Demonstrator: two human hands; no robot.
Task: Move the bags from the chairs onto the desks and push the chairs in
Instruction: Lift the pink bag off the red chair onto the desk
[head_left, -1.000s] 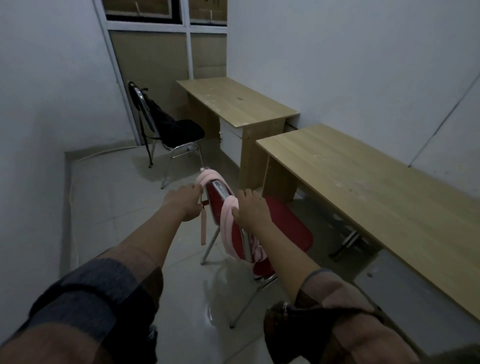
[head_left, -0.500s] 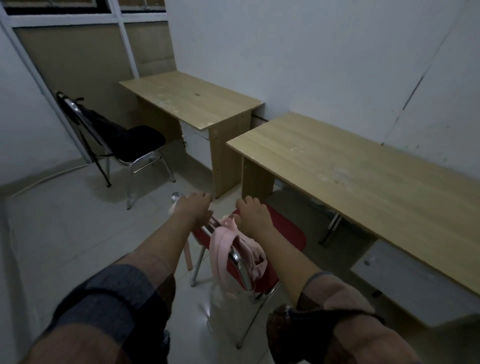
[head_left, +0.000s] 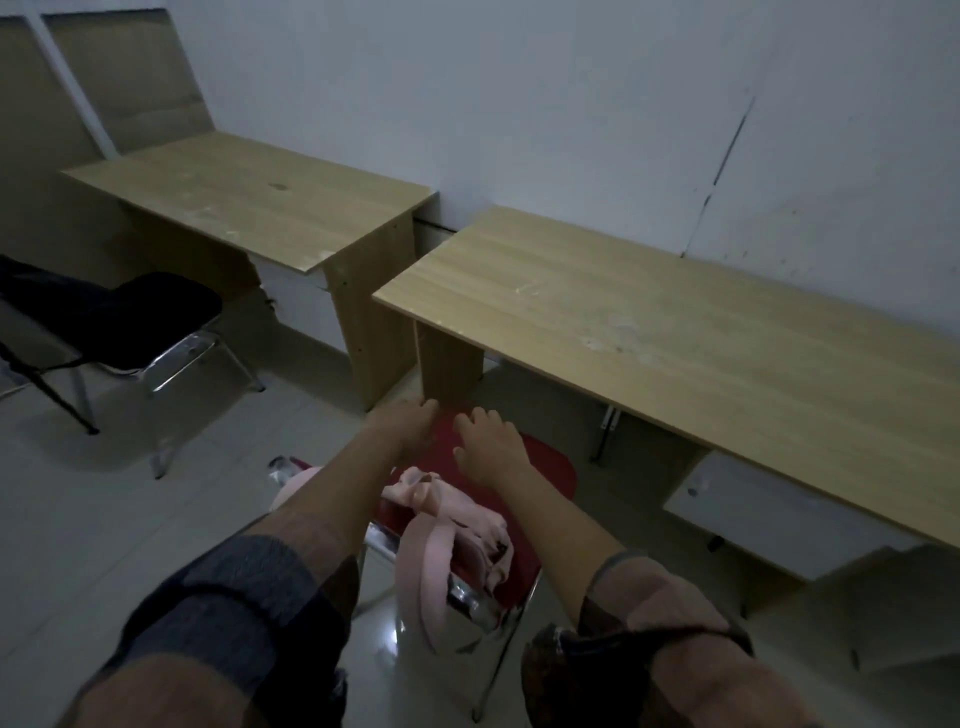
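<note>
My hands have come off the chair back and are now reaching over the red chair (head_left: 540, 467) at frame centre, left hand (head_left: 402, 423) and right hand (head_left: 491, 441) both open and empty. The pink bag (head_left: 447, 540) is hanging on the backrest below them; I should be lifting its straps clear before carrying it to the table (head_left: 675, 332) at right.

We are in a small, plain study room or office. Two wooden desks stand side by side against a bare white wall: one desk (head_left: 249, 197) in the upper left of the frame and a second desk (head_left: 675, 322) on the right. A black chair (head_left: 130, 322) sits at the left edge, and a red chair (head_left: 550, 467) sits in the lower middle. The floor (head_left: 104, 519) is pale, shiny tile.
</note>
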